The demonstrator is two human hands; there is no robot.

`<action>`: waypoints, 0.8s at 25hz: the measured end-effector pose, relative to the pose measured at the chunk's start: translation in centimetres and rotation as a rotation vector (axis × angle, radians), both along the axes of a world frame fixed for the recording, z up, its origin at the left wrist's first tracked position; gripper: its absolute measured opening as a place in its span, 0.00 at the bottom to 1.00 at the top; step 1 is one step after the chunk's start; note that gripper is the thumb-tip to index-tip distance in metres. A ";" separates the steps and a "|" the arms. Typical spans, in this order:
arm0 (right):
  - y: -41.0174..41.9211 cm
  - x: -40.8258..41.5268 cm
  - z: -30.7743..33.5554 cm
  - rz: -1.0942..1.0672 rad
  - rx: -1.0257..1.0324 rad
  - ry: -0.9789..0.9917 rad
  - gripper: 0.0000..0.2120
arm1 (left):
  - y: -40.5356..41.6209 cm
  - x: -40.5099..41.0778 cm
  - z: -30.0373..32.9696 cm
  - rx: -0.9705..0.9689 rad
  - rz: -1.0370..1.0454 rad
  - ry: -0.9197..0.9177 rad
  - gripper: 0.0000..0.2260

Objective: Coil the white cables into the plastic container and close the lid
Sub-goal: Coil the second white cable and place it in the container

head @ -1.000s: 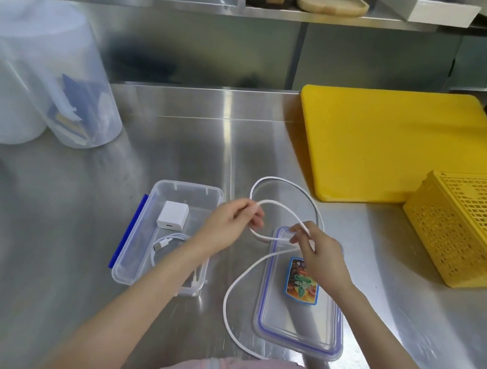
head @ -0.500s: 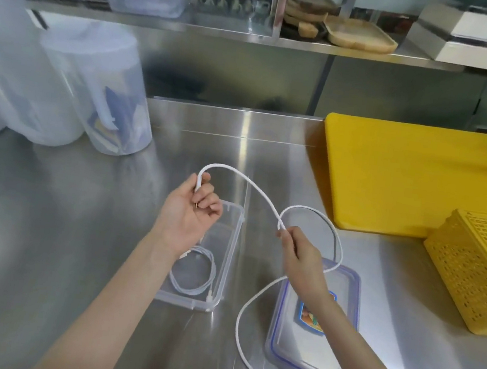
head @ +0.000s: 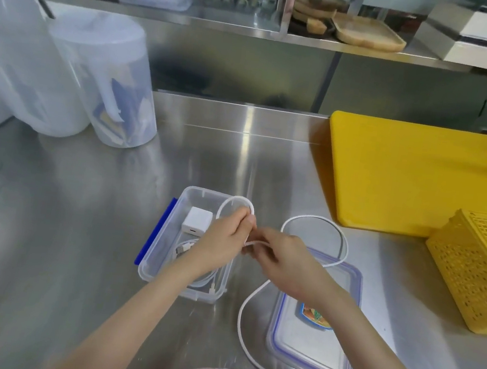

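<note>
A clear plastic container (head: pixel 164 248) with a blue clip stands open on the steel counter. Inside lie a white charger block (head: pixel 197 221) and a coiled white cable (head: pixel 204 279). My left hand (head: pixel 223 238) pinches a small loop of a second, long white cable (head: pixel 317 224) above the container. My right hand (head: pixel 280 259) grips the same cable close beside the left hand. The rest of that cable loops over the clear lid (head: pixel 312 350), which lies flat to the right, and trails down toward me.
A yellow cutting board (head: pixel 421 178) lies at the back right, with a yellow perforated basket (head: pixel 480 268) in front of it. Two translucent tubs (head: pixel 104 81) stand at the back left. A shelf with boxes and wooden trays runs above the counter.
My hands were spread apart with the cable stretched between them; now they have come together over the container, with a small loop formed in the left hand.
</note>
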State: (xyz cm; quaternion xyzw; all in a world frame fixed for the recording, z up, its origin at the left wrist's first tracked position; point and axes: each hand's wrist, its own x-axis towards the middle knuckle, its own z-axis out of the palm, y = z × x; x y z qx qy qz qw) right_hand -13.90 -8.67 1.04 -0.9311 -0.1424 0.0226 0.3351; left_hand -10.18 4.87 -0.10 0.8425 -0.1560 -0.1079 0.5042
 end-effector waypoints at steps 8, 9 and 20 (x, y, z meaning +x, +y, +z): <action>-1.8 -0.2 1.4 -0.061 0.198 -0.046 0.10 | 1.7 0.5 2.3 -0.320 0.197 0.259 0.14; -1.8 -0.3 1.4 -0.078 0.226 -0.077 0.11 | 1.8 0.2 2.4 -0.339 0.150 0.319 0.14; -1.7 0.4 1.5 -0.115 0.085 -0.237 0.04 | 1.0 -0.9 2.0 -0.416 -0.152 0.503 0.15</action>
